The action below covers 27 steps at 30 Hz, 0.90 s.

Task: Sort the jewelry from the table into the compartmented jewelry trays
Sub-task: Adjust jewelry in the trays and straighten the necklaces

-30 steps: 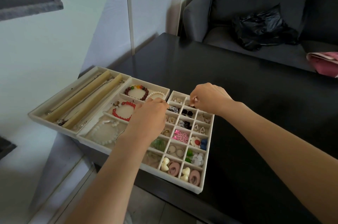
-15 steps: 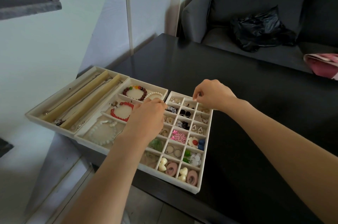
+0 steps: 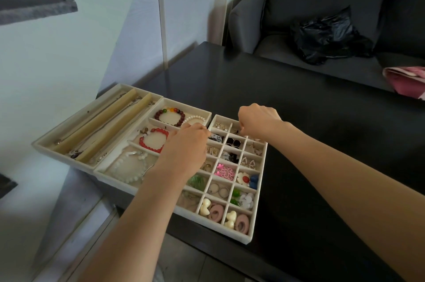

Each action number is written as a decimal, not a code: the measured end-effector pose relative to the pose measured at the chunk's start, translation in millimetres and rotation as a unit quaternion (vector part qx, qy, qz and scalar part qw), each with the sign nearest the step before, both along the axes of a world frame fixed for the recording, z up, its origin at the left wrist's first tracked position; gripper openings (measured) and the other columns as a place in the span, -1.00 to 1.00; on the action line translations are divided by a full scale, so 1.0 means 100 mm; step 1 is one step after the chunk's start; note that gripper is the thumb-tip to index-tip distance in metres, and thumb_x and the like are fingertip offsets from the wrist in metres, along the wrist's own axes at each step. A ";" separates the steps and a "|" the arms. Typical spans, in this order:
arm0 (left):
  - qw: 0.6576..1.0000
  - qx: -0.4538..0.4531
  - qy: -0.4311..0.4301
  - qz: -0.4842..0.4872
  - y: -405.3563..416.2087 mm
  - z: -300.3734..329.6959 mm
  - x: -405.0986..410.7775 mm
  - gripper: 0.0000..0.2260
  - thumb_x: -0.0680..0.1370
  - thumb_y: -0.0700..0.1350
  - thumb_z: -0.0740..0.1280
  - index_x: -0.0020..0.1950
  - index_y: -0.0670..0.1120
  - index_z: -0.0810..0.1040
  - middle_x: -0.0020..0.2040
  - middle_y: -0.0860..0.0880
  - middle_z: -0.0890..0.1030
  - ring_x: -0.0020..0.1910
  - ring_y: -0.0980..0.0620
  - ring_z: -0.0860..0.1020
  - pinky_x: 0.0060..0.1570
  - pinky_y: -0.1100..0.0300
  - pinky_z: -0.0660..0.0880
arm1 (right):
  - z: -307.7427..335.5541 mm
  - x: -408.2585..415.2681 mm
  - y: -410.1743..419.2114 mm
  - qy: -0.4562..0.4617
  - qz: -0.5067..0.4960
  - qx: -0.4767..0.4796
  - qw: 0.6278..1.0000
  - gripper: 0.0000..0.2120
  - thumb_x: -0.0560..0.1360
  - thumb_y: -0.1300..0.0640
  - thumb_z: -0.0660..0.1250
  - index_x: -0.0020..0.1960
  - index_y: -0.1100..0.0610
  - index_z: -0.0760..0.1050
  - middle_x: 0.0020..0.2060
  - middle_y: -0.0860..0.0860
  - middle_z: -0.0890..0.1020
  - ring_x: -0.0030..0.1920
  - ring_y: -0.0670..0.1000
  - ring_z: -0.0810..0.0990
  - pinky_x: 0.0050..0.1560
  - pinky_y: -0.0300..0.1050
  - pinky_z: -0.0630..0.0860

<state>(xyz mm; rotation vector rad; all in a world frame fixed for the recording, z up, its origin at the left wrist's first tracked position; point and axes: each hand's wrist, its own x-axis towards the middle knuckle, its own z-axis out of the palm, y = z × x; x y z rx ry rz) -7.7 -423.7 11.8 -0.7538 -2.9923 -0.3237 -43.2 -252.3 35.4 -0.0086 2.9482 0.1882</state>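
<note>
Three cream trays lie side by side on the black table [image 3: 299, 134]. A long-slot tray [image 3: 76, 113] holds necklaces. The middle tray [image 3: 115, 180] holds a red bracelet [image 3: 158, 130], a multi-colour bead bracelet [image 3: 170, 110], a pearl bracelet [image 3: 195, 118] and a white bead bracelet [image 3: 119, 162]. The grid tray [image 3: 258, 192] holds earrings and rings in small cells. My left hand [image 3: 186, 148] hovers with curled fingers at the grid tray's far left corner, its fingertips hidden. My right hand [image 3: 257, 120] pinches a small earring, fingertips down in the middle cell of the far row.
A grey sofa stands behind the table with a black plastic bag [image 3: 328, 38] and a pink item [image 3: 407, 81] on it. A pale wall runs along the left. The trays overhang the table's near left corner, above the floor.
Both hands stay over the grid tray's far end. My right hand has shifted slightly left and its fingertips have dipped into the far row.
</note>
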 end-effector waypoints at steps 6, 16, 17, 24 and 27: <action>1.000 -0.003 0.003 -0.002 0.00 0.01 0.00 -0.65 0.61 -0.12 0.18 0.41 -0.02 0.35 0.36 0.04 0.42 0.33 0.06 0.37 0.30 0.11 0.30 | 0.00 -0.01 -0.01 -0.010 -0.021 -0.027 0.999 -0.87 0.53 0.20 0.32 0.05 0.13 0.41 -0.18 0.05 0.52 -0.14 0.04 0.55 -0.20 -0.12 0.47; 1.000 -0.002 0.001 0.000 0.00 0.00 -0.01 -0.65 0.61 -0.13 0.19 0.41 -0.03 0.36 0.35 0.03 0.42 0.32 0.06 0.38 0.30 0.11 0.30 | 0.09 0.01 0.01 -0.017 0.048 0.007 0.999 -0.88 0.54 0.18 0.30 0.08 0.15 0.47 -0.12 0.06 0.55 -0.14 0.03 0.56 -0.16 -0.13 0.51; 1.000 -0.003 0.001 0.000 0.00 0.00 -0.01 -0.65 0.61 -0.12 0.19 0.41 -0.02 0.36 0.35 0.03 0.42 0.32 0.07 0.39 0.30 0.12 0.30 | 0.10 0.01 0.02 -0.015 0.034 -0.005 0.999 -0.85 0.54 0.17 0.31 0.09 0.15 0.47 -0.10 0.07 0.56 -0.11 0.04 0.57 -0.14 -0.11 0.51; 1.000 -0.004 0.001 0.001 0.01 0.00 -0.01 -0.65 0.60 -0.12 0.20 0.40 -0.02 0.36 0.35 0.03 0.43 0.32 0.07 0.38 0.30 0.12 0.30 | 0.04 -0.01 0.01 -0.021 -0.027 -0.029 0.999 -0.85 0.53 0.15 0.33 0.08 0.14 0.45 -0.15 0.05 0.55 -0.10 0.04 0.58 -0.15 -0.10 0.51; 1.000 -0.004 0.001 0.000 0.00 0.01 0.00 -0.64 0.61 -0.12 0.19 0.41 -0.02 0.35 0.36 0.03 0.42 0.33 0.06 0.37 0.30 0.12 0.30 | 0.02 -0.02 -0.04 -0.010 -0.031 -0.014 0.999 -0.88 0.54 0.18 0.31 0.06 0.14 0.44 -0.23 0.03 0.49 -0.14 0.04 0.56 -0.21 -0.11 0.44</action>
